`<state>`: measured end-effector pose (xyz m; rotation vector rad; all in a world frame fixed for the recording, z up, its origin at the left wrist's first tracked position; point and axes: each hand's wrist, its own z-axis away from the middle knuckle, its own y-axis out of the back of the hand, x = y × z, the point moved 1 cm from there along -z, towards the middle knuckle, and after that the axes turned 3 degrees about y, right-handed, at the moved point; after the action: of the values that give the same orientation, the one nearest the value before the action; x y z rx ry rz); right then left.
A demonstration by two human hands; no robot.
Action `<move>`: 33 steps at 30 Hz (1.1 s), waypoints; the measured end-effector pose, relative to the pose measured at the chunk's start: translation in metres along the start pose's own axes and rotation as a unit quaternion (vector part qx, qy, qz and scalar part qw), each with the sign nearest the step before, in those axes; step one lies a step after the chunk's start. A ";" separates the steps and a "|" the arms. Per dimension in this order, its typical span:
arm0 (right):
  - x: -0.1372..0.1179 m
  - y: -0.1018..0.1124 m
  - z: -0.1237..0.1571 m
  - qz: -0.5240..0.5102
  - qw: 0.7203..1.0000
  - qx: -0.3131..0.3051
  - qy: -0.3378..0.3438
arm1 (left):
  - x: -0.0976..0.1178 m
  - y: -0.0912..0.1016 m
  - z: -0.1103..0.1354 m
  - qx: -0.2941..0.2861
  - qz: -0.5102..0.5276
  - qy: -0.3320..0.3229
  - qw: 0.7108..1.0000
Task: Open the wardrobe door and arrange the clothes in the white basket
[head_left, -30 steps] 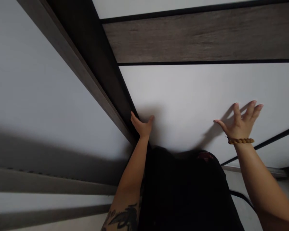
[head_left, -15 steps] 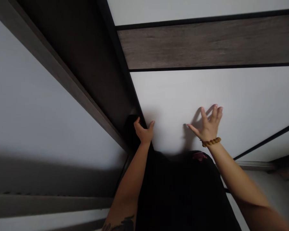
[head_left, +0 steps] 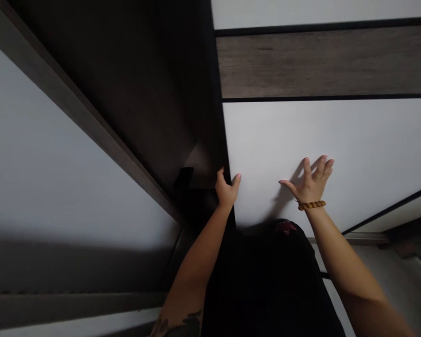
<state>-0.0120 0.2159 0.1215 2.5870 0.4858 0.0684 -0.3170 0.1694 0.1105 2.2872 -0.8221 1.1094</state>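
left hand [head_left: 226,189] rests at the thin black edge [head_left: 221,117] of a smooth white door panel [head_left: 284,150], with thumb and fingers half open, and it has hold of nothing that i can see. right hand [head_left: 308,185], with a round amber bead bracelet [head_left: 311,205] on the wrist, is spread wide open at the same panel and also holds nothing; i cannot tell if the palm presses or only lies very near. left hand is the nearer one to the edge, and the panel lies ahead of both hands, its long edge running up the view. farther on, a brown wood-grain strip [head_left: 323,61] crosses the panel between black lines, and past the edge is a dark wooden recess [head_left: 126,93] beside a second white panel [head_left: 66,154].
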 end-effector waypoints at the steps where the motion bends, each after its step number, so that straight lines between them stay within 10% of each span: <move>1: 0.006 0.003 0.001 0.000 1.000 0.001 0.001 | 0.003 -0.007 0.003 -0.003 0.005 0.005 1.000; 11: -0.028 0.035 -0.014 -0.077 0.993 0.036 0.083 | 0.034 -0.055 0.034 -0.058 0.039 0.000 0.998; 20: -0.080 0.021 -0.043 -0.039 0.998 0.025 0.043 | 0.043 -0.093 0.058 -0.153 0.063 -0.081 0.983; 26: -0.048 0.004 -0.040 -0.010 0.999 0.046 0.012 | 0.009 -0.074 0.114 -0.250 -0.012 -0.049 0.967; 33: -0.001 -0.002 -0.032 0.004 0.999 0.047 0.008 | -0.063 -0.029 0.179 -0.403 -0.143 0.141 0.893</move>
<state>-0.0180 0.2327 0.1484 2.6832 0.4953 0.0720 -0.2328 0.0973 -0.0458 1.4471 -0.6339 0.7382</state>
